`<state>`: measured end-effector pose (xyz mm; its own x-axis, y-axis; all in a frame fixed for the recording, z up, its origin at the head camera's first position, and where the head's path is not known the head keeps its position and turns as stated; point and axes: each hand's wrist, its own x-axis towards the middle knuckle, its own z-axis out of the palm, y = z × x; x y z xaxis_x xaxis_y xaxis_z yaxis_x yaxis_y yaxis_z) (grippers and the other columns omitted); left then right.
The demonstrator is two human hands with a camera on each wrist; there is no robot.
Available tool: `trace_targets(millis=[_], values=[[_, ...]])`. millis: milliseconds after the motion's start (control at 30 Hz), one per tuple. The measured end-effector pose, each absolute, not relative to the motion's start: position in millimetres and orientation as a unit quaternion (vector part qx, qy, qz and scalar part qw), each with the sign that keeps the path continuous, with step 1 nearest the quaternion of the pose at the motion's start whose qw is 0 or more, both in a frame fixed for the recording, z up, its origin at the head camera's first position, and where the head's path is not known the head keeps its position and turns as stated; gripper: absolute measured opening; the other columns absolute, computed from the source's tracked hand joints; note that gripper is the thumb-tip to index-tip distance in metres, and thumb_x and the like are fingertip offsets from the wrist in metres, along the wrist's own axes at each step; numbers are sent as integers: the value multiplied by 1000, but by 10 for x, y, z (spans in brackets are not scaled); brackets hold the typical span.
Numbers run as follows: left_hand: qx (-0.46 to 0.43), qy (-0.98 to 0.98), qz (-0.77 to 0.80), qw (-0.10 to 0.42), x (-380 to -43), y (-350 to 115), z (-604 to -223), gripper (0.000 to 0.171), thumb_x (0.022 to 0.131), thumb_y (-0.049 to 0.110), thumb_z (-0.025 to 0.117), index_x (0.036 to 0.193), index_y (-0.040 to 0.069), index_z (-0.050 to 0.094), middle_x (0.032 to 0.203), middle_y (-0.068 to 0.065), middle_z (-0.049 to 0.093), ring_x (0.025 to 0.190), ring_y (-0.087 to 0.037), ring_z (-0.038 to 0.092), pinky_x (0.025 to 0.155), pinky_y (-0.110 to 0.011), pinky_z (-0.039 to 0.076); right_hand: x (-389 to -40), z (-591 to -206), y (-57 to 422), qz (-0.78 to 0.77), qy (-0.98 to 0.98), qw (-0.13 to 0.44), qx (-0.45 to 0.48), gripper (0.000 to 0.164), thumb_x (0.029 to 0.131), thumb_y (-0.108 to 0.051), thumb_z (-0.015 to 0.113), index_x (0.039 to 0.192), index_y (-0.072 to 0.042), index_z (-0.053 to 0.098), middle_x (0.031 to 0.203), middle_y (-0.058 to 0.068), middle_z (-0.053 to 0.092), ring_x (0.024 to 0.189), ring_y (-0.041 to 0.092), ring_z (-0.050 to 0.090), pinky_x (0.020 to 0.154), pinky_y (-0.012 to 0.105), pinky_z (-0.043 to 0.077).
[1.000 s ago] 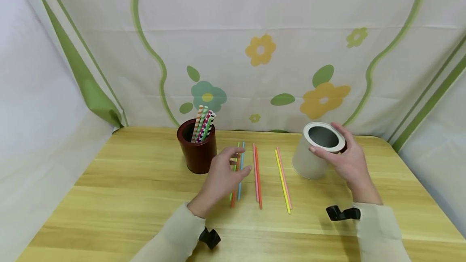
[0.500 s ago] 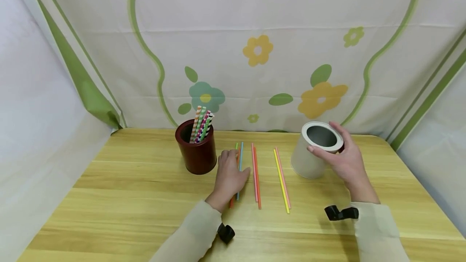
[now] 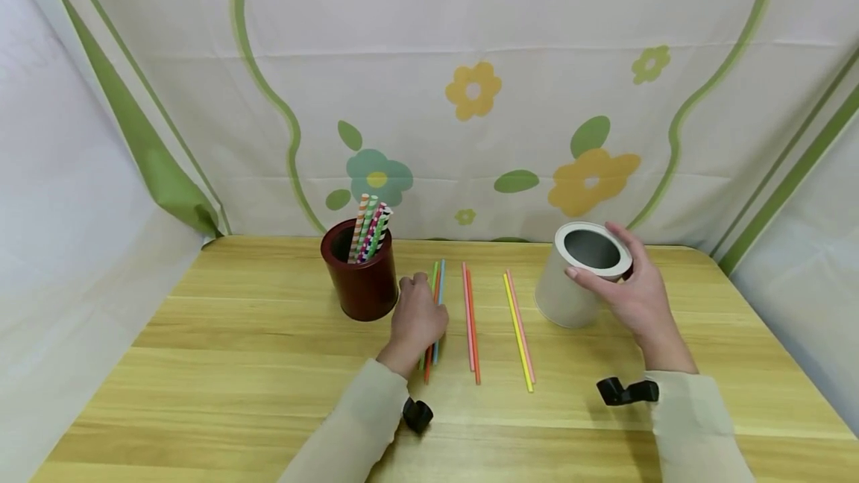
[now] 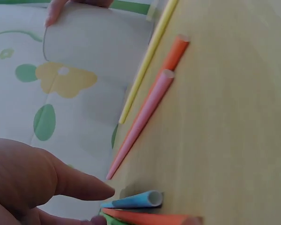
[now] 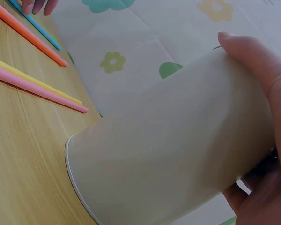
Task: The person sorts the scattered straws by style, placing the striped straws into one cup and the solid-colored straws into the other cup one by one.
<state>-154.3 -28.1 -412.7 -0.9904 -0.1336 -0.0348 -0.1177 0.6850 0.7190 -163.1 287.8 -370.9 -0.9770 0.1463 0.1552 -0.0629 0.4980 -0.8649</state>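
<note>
My left hand (image 3: 417,319) reaches down over a green straw (image 3: 435,273), an orange-red straw (image 3: 428,365) and a blue straw (image 3: 441,278) on the table. Its curled fingers and thumb close around the three, with the thumb on the blue straw's side; the exact contact is partly hidden. My right hand (image 3: 637,297) grips the upper part of a white cylindrical container (image 3: 567,297), thumb on the near side and fingers behind. That container stands upright; its visible inside is dark grey. In the right wrist view its smooth wall (image 5: 168,140) fills the middle.
A dark red pot (image 3: 365,285) holding several patterned straws (image 3: 367,233) stands left of the left hand. Between the hands lie a pink and orange pair of straws (image 3: 472,326) and a yellow and pink pair (image 3: 520,334). A flowered curtain (image 3: 403,80) hangs behind the wooden table (image 3: 235,364).
My left hand has come down onto the green, orange-red and blue straws and its fingers have drawn in. The blue straw has shifted slightly left toward the others. My right hand keeps its grip.
</note>
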Motion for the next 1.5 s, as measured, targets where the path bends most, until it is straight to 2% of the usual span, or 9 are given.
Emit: trace_targets(millis=[100,300,467,600,767,1033,1333,1500], values=[[72,-914,-400,-1,-1604,-331,-4168,50,88,4,71,135,-7,59,112,-24,65,89,-30,63,76,-45,60,-1635,-3716,2879,502,-858,105,-23,101,89,-29,90,171,-31,30,163,13,43,127,14,51,86,4,43],[92,-901,-424,-8,-1623,-389,-4164,29,83,5,75,110,-3,69,101,-18,72,87,-28,65,73,-38,61,-1643,-3734,2877,500,-859,108,-18,101,90,-29,90,171,-32,29,163,13,43,126,13,51,86,5,43],[102,-878,-467,-20,-1596,-401,-4103,13,83,0,76,93,1,69,85,-11,70,68,-20,63,54,-27,53,-1642,-3736,2876,499,-859,110,-19,101,90,-29,89,171,-32,29,163,12,43,125,12,51,86,6,43],[111,-856,-503,-39,-1586,-404,-4082,12,84,-2,75,93,1,67,76,-8,68,52,-12,56,43,-20,46,-1639,-3724,2873,494,-862,110,-20,101,90,-31,89,171,-32,29,163,12,44,126,14,51,86,6,42],[119,-837,-532,-45,-1585,-409,-4082,11,87,-2,75,94,0,67,69,-6,66,43,-7,53,40,-20,47,-1643,-3729,2871,495,-861,114,-17,101,90,-30,89,171,-31,29,162,13,45,125,14,51,86,6,42],[115,-816,-563,-66,-1573,-418,-4078,11,93,-2,74,97,-2,64,63,-9,67,40,-9,52,40,-20,47,-1640,-3744,2876,487,-866,114,-22,102,89,-32,90,171,-33,29,163,12,46,126,15,52,86,6,42],[112,-813,-567,-64,-1576,-417,-4096,12,95,-1,73,96,-1,62,63,-10,66,40,-9,53,40,-20,49,-1618,-3713,2860,508,-855,102,-25,102,89,-30,91,170,-38,29,164,10,43,125,12,51,86,7,44],[115,-815,-564,-64,-1574,-410,-4106,12,96,0,73,99,-2,62,64,-10,66,40,-9,52,40,-19,48,-1618,-3705,2859,520,-848,98,-27,104,88,-27,92,170,-39,29,166,10,41,130,13,51,87,5,45]])
